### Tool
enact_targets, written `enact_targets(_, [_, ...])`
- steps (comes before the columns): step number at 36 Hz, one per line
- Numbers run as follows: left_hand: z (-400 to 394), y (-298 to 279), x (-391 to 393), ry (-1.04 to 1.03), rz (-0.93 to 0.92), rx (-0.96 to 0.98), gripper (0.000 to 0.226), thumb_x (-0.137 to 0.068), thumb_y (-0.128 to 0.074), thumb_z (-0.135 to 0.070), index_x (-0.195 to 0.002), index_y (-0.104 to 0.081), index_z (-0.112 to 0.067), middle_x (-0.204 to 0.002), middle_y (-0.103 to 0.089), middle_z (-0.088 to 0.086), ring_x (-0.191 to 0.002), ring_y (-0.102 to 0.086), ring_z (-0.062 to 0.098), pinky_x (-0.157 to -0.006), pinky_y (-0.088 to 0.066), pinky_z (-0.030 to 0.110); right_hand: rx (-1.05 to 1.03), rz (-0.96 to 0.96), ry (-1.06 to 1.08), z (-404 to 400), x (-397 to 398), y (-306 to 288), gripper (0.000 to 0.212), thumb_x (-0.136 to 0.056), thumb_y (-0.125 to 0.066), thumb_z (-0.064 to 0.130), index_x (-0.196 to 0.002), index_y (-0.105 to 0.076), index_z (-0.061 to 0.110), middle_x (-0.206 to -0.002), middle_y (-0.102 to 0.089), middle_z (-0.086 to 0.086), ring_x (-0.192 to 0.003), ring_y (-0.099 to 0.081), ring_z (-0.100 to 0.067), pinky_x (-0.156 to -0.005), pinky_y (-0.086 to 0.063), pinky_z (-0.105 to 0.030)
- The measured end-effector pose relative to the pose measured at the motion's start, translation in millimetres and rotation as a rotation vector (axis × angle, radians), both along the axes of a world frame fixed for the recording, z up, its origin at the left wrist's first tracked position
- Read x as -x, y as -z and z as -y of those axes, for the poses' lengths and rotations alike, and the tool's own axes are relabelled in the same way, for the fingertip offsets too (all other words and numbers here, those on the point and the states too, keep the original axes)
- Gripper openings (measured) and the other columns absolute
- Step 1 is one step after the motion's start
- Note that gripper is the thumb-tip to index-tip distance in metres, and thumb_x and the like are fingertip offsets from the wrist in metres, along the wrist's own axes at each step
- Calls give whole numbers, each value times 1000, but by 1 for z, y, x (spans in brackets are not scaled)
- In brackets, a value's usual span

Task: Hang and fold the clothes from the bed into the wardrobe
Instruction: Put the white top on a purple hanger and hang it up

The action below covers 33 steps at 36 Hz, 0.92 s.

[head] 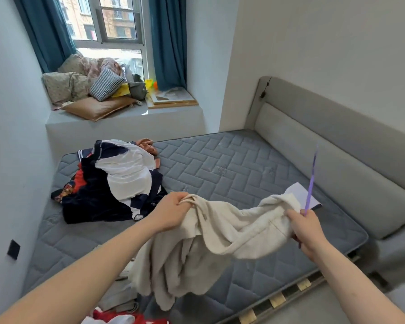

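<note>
My left hand (173,210) and right hand (305,226) each grip the cream fleece top (220,242) mid-frame; right also holds a purple hanger (312,181).

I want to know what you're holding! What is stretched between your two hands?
In the head view, a cream garment hangs between the left hand and the right hand. The right hand also holds a purple hanger.

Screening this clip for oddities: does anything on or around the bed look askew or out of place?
Yes. The grey mattress sits askew on the bed frame: bare wooden slats show along its near edge. It has no sheet. A white paper sheet lies on it, close to the headboard, away from the clothes pile.
</note>
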State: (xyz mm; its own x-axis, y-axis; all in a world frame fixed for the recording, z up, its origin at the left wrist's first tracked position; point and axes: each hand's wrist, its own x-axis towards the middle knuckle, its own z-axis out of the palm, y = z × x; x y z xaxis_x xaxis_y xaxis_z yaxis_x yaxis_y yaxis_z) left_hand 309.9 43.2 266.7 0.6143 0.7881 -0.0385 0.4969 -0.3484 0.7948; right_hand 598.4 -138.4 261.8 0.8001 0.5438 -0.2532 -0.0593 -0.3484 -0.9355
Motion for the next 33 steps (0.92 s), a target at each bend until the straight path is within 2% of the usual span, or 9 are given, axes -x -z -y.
enact_targets(6, [3, -42, -21, 50, 60, 13, 36, -102, -47, -27, -87, -66, 0, -85, -69, 13, -76, -55, 14, -78, -47, 37, 203, 135, -114, 11, 43, 27, 44, -79, -83, 16, -103, -47, 9, -100, -56, -4, -89, -57, -21, -74, -44, -34])
enact_targets(12, [14, -45, -39, 77, 139, 138, 39, -99, -55, -37, -75, -58, -6, -68, -49, -9, -65, -44, 6, -67, -36, 30, 76, -29, -277, 13, 111, 45, 71, -54, -96, 42, -105, -52, 18, -113, -63, 9, -99, -64, -1, -71, -51, -16])
enact_targets(15, [24, -45, -47, 85, 176, 186, 29, -91, -56, -41, -75, -61, -18, -69, -48, -8, -67, -43, 8, -68, -36, 31, 56, -124, -300, 4, 133, 45, 81, -40, -90, 58, -100, -50, 20, -117, -64, 9, -103, -67, -7, -80, -56, -28])
enact_targets(18, [30, -45, -50, 94, 264, 298, 25, -97, -54, -23, -79, -69, -14, -71, -55, -8, -67, -49, 6, -68, -41, 24, 31, -184, -320, -4, 145, 42, 79, -43, -91, 61, -93, -47, 19, -104, -69, 5, -91, -68, -10, -78, -57, -37])
enact_targets(22, [29, -46, -46, 85, 286, 333, 29, -99, -52, -18, -83, -73, -6, -71, -64, -9, -64, -55, 2, -63, -45, 16, -60, -157, -290, -10, 152, 36, 61, -60, -86, 50, -87, -42, 19, -76, -46, 0, -72, -44, -15, -69, -35, -33])
enact_targets(24, [23, -46, -38, 81, 217, 220, 30, -99, -53, -23, -80, -70, -9, -69, -62, -12, -62, -53, 1, -63, -43, 22, -107, -127, -263, -11, 147, 35, 48, -75, -82, 30, -80, -36, 19, -66, -40, 7, -67, -38, -13, -66, -31, -32])
enact_targets(27, [11, -42, -21, 96, -6, -191, 35, -101, -51, -33, -70, -57, -18, -63, -59, -14, -61, -50, 3, -60, -40, 31, -116, -24, -268, -9, 138, 35, 44, -85, -75, 10, -77, -32, 19, -55, -35, 19, -54, -33, -6, -56, -31, -21])
enact_targets(29, [6, -38, -9, 94, -136, -374, 32, -101, -48, -37, -76, -60, -21, -74, -66, -10, -74, -59, 12, -68, -48, 37, -114, 39, -275, -8, 137, 35, 44, -87, -74, 9, -76, -32, 19, -55, -34, 18, -53, -30, -4, -53, -31, -18])
enact_targets(33, [8, -40, -1, 73, -199, -467, 29, -102, -47, -41, -98, -71, -26, -95, -68, -9, -93, -62, 17, -80, -51, 40, -110, 92, -264, -7, 136, 38, 43, -87, -73, 13, -75, -32, 20, -60, -32, 15, -55, -29, -8, -60, -30, -30])
